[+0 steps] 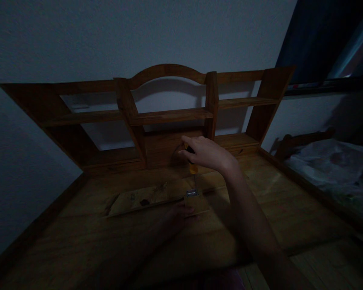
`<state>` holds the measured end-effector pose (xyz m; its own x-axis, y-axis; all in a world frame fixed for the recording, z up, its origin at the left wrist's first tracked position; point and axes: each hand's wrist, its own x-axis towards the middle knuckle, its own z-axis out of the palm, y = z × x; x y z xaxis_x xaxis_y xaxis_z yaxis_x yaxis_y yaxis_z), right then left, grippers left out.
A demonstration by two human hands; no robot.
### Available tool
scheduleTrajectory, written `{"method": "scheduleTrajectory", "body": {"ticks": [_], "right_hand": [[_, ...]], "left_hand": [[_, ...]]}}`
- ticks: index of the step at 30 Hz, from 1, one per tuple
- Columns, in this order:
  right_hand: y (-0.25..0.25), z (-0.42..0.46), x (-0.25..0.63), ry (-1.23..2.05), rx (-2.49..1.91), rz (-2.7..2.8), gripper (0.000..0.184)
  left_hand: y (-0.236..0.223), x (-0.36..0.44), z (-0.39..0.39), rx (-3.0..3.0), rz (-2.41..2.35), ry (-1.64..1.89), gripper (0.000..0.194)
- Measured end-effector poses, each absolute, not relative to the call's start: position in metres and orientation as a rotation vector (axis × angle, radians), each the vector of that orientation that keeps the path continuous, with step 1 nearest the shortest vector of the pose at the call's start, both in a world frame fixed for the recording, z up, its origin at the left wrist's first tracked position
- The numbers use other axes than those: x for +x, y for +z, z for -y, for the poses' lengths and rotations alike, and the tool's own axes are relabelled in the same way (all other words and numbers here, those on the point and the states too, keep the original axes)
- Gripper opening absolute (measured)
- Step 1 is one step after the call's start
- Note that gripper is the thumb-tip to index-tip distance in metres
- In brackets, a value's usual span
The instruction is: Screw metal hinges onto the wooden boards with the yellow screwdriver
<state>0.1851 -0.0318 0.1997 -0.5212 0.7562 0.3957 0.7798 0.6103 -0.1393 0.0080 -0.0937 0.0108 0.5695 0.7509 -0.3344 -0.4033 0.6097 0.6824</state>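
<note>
My right hand (207, 154) is closed round the orange and black handle of a screwdriver (192, 164), held upright. Its shaft points down at a small metal bracket (192, 193) on a flat wooden board (145, 198) that lies on the wooden desk (260, 209). My left hand (180, 212) rests in shadow at the board's near edge, just below the bracket, fingers pressed on the wood. The room is dim and the left hand's fingers are hard to make out.
A wooden hutch with shelves (169, 114) stands along the back of the desk against a pale wall (109, 36). A bed with a light cover (335, 169) lies to the right, and a dark window (329, 36) is above it.
</note>
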Motion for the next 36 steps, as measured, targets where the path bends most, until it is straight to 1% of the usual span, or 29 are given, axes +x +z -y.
{"method": "scheduleTrajectory", "body": {"ticks": [2,5,9,12,15,17,19,22,24,28,32,33,36], "right_hand": [[0.199,0.032,0.184,-0.082,-1.26,2.405,0.032],[0.2,0.032,0.184,-0.061,-1.291,2.403,0.034],[0.2,0.033,0.183,-0.062,-1.262,2.425,0.032],[0.199,0.033,0.181,-0.076,-1.252,2.427,0.03],[0.198,0.032,0.18,-0.121,-1.341,2.372,0.038],[0.198,0.031,0.18,-0.098,-1.375,2.345,0.044],[0.199,0.03,0.182,-0.044,-1.356,2.352,0.041],[0.201,0.028,0.185,-0.001,-1.285,2.383,0.025],[0.202,0.026,0.187,-0.016,-1.266,2.395,0.022],[0.202,0.024,0.192,-0.118,-1.371,2.364,0.024],[0.202,0.025,0.194,-0.106,-1.475,2.332,0.04],[0.203,0.026,0.194,-0.084,-1.491,2.333,0.042],[0.205,0.025,0.195,-0.023,-1.456,2.357,0.034]], "left_hand": [[0.008,0.008,0.093,0.617,-0.671,0.733,0.015],[0.009,0.008,0.092,0.646,-0.681,0.73,0.014],[0.011,0.009,0.093,0.669,-0.693,0.71,0.018],[0.007,0.009,0.093,0.674,-0.684,0.707,0.016],[0.003,0.008,0.093,0.663,-0.675,0.725,0.01],[0.003,0.008,0.093,0.656,-0.673,0.732,0.011],[0.004,0.008,0.094,0.661,-0.664,0.731,0.011],[0.007,0.008,0.095,0.69,-0.657,0.741,0.015],[0.008,0.008,0.095,0.709,-0.663,0.734,0.019],[0.011,0.009,0.096,0.751,-0.669,0.713,0.023],[0.012,0.009,0.095,0.745,-0.694,0.703,0.023],[0.012,0.009,0.094,0.741,-0.696,0.7,0.025],[0.006,0.007,0.092,0.748,-0.669,0.694,0.027]]}}
